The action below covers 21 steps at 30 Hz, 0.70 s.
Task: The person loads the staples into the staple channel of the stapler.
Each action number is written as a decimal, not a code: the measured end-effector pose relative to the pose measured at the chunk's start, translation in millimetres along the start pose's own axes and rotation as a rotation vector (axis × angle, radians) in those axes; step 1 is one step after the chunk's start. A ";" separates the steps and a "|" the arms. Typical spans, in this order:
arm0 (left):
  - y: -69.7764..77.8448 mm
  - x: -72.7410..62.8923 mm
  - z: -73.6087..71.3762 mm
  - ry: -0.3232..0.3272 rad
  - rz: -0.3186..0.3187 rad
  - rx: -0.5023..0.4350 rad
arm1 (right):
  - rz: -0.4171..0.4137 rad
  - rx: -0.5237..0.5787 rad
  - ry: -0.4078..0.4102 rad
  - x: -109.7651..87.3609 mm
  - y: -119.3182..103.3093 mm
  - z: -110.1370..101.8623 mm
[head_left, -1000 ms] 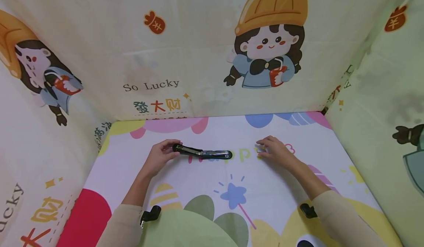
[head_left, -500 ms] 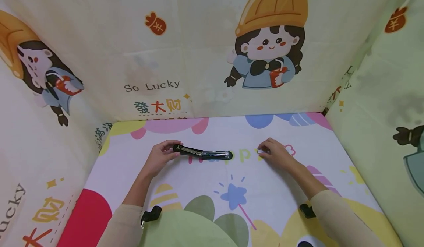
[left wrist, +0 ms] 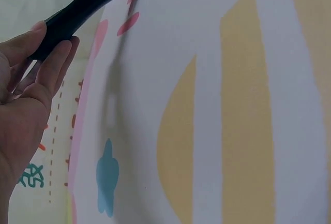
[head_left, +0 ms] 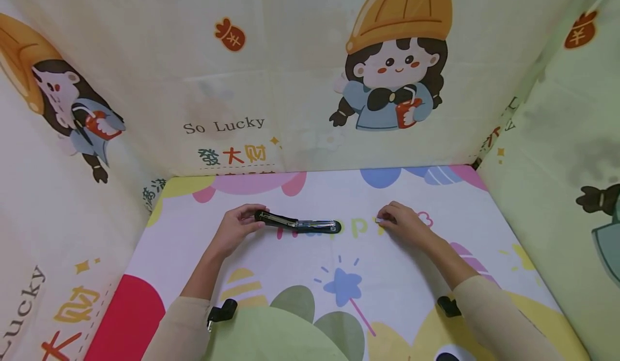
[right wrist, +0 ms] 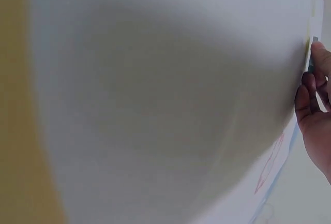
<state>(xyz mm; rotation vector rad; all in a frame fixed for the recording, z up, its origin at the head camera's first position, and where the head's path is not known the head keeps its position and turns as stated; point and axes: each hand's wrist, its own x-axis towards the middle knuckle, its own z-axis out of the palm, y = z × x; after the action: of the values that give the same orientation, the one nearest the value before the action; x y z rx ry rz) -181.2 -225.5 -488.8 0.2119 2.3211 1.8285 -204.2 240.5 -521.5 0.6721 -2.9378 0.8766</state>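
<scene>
A black stapler (head_left: 317, 226) lies opened out flat along the printed letters, its metal channel showing. My left hand (head_left: 237, 226) grips the left end, thumb on one side and fingers on the other. In the left wrist view the stapler's dark arm (left wrist: 83, 12) slants up from between the thumb and fingers of the left hand (left wrist: 31, 74). To the right, my right hand (head_left: 402, 222) pinches a staple strip (head_left: 379, 220), small and silvery, close over the table. Only a grey end of the staple strip (right wrist: 315, 39) shows past the thumb of the right hand (right wrist: 315, 94) in the right wrist view.
The table is covered by a printed cloth (head_left: 310, 264) with cartoon shapes. Patterned fabric walls (head_left: 290, 81) stand at the back and on both sides. Black camera mounts (head_left: 223, 311) sit at the wrists by the beige sleeves (head_left: 179, 331).
My right hand's fingers have closed from a spread pose over the staple strip into a pinch on it. The left hand and stapler stay in place.
</scene>
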 end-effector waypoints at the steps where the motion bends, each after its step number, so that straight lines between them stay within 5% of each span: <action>1: 0.1 0.3 -0.1 0.001 -0.002 0.004 | -0.005 -0.004 0.001 1.0 -0.6 0.3; 10: 3.4 1.2 0.0 0.005 0.000 0.015 | -0.117 0.016 0.043 16.1 -18.9 2.5; 21: 1.2 2.5 -0.9 0.001 0.001 0.010 | -0.116 0.028 -0.042 40.3 -55.7 18.1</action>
<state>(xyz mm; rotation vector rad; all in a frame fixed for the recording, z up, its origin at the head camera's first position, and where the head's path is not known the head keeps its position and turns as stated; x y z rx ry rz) -183.8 -225.5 -487.5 0.2135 2.3323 1.8182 -216.2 173.0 -502.7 0.8632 -2.8931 0.9046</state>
